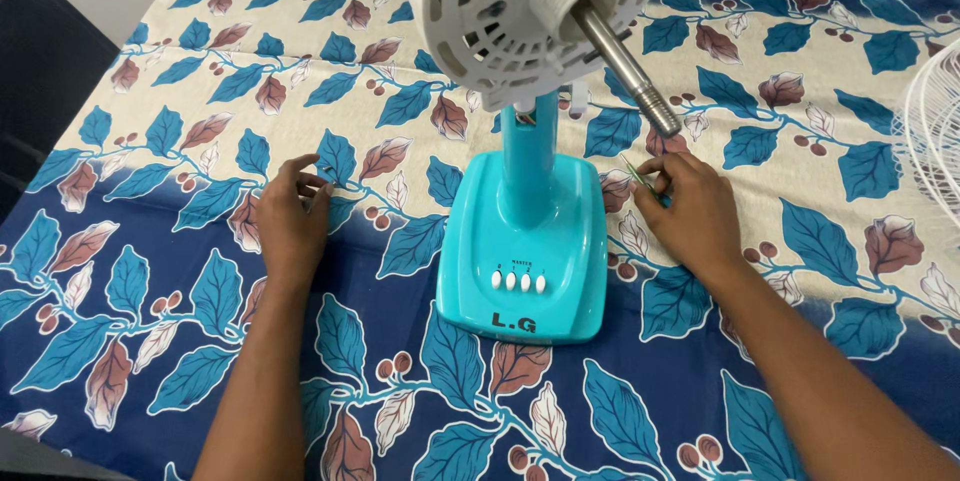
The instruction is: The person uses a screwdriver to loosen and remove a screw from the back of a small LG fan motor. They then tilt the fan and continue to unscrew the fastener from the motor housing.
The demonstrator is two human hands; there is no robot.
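Both hands rest beside a turquoise fan base.
Left hand fingers pinch a small screw; right hand fingers pinch a thin green stick on the leaf-patterned cloth.

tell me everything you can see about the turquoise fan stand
The fan stand is glossy turquoise plastic: a rounded, roughly square base with four white push buttons near its front edge and an upright column rising to a white vented motor housing. A bare metal shaft sticks out; no blades or guard are fitted. It stands upright on the leaf-patterned cloth, between both hands, neither touching it.
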